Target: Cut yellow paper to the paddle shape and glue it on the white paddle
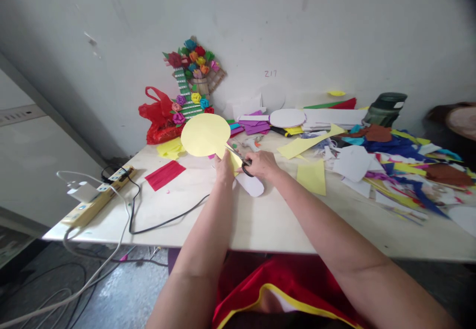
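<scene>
My left hand [224, 166] is closed on the lower edge of a yellow paper sheet [206, 135] cut into a round shape, held up above the table. My right hand [262, 164] grips black-handled scissors [241, 161], whose blades point left into the yellow paper beside my left hand. A white oval paper piece [251, 184] lies on the table just under both hands.
A pale table [260, 220] carries a red paper sheet [164, 174], yellow scraps [312, 176], a heap of coloured paper [401, 165] at right, a paper-flower craft [193, 79], a red bag [159, 118], a power strip [100, 195] with cables at the left edge. Another person's head [459, 121] shows at far right.
</scene>
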### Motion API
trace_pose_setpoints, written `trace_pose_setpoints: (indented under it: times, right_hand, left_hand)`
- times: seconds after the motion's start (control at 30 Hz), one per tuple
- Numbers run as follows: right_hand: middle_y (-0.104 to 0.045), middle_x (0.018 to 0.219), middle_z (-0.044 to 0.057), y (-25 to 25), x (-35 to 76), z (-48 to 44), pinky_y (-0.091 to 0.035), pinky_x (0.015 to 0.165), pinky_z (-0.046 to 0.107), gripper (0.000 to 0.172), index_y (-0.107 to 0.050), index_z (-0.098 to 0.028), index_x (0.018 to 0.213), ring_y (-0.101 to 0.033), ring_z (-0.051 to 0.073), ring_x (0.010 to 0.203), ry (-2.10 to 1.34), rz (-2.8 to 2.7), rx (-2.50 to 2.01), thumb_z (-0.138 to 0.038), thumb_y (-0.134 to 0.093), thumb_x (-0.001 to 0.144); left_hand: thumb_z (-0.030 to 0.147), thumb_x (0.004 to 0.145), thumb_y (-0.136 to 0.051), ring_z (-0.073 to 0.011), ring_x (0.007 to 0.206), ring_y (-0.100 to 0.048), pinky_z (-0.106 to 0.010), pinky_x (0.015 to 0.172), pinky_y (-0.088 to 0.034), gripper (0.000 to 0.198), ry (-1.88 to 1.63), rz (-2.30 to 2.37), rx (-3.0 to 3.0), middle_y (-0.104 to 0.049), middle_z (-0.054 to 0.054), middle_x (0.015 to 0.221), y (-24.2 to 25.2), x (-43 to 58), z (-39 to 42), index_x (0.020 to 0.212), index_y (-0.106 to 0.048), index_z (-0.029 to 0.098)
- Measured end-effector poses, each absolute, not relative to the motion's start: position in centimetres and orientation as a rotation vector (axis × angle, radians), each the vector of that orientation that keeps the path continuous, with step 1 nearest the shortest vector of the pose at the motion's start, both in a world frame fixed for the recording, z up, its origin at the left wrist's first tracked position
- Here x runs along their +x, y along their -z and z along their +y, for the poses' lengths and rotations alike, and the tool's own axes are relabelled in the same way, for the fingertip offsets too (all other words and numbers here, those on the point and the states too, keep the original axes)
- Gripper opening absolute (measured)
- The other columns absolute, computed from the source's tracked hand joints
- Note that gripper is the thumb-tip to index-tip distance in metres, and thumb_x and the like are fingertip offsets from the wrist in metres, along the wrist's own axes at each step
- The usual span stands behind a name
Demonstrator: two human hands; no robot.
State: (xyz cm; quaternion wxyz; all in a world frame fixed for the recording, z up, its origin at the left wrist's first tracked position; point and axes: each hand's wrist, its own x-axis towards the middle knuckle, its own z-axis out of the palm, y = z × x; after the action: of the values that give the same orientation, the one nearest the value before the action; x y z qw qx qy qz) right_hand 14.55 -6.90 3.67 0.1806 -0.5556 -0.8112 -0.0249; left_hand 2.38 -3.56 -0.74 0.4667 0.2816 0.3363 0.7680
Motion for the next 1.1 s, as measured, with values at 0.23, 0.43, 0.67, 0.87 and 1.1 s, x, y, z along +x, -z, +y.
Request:
trace_pose_setpoints:
  times: [0.23, 0.43, 0.67, 0.87, 1.1]
  right_hand:
    - [-0.068, 0.079, 0.004, -3.66, 14.66, -6.77, -0.04, 0.063, 0.028, 0.036, -0.064, -0.025, 0.082, -0.062, 0.021, 0.079, 0.068, -2.294, -1.553, -0.057, -0.052, 0.069]
    - [-0.068, 0.077, 0.004, -3.64, 14.63, -6.77, -0.04, 0.063, 0.028, 0.036, -0.064, -0.024, 0.081, -0.062, 0.021, 0.079, 0.065, -2.301, -1.535, -0.056, -0.051, 0.071]
    - [-0.068, 0.08, 0.005, -3.47, 14.74, -6.77, -0.042, 0.066, 0.03, 0.038, -0.064, -0.025, 0.087, -0.062, 0.023, 0.082, 0.089, -2.306, -1.531, -0.056, -0.052, 0.07]
    - [-0.068, 0.082, 0.005, -3.46, 14.71, -6.74, -0.043, 0.069, 0.031, 0.039, -0.064, -0.026, 0.093, -0.062, 0.023, 0.084, 0.098, -2.307, -1.544, -0.055, -0.053, 0.07]
    - [-0.068, 0.079, 0.005, -3.41, 14.81, -6.8, -0.042, 0.067, 0.03, 0.038, -0.064, -0.025, 0.088, -0.062, 0.023, 0.082, 0.127, -2.301, -1.534, -0.056, -0.051, 0.07]
  left_hand:
    - [0.024, 0.072, -0.059, -0.0172, 0.061, -0.061, -0.034, 0.061, -0.051, 0.033, -1.902, 0.808, 0.677, -0.062, -0.004, 0.069, 1.06, 2.27, -3.2, 0.103, -0.047, 0.017]
    - [0.02, 0.074, -0.055, -0.0169, 0.06, -0.061, -0.034, 0.062, -0.051, 0.031, -1.9, 0.802, 0.667, -0.062, -0.004, 0.069, 1.16, 2.19, -3.1, 0.104, -0.047, 0.017]
    - [0.02, 0.075, -0.054, -0.0172, 0.058, -0.061, -0.034, 0.061, -0.05, 0.029, -1.878, 0.821, 0.661, -0.063, -0.005, 0.068, 0.57, 2.3, -3.7, 0.103, -0.047, 0.017]
    - [0.027, 0.072, -0.06, -0.017, 0.059, -0.06, -0.033, 0.06, -0.05, 0.034, -1.861, 0.841, 0.67, -0.062, -0.004, 0.068, 0.75, 2.26, -3.51, 0.102, -0.047, 0.018]
    - [0.028, 0.072, -0.06, -0.0161, 0.061, -0.061, -0.033, 0.062, -0.05, 0.034, -1.878, 0.832, 0.68, -0.063, -0.005, 0.074, 0.94, 2.18, -3.36, 0.101, -0.048, 0.018]
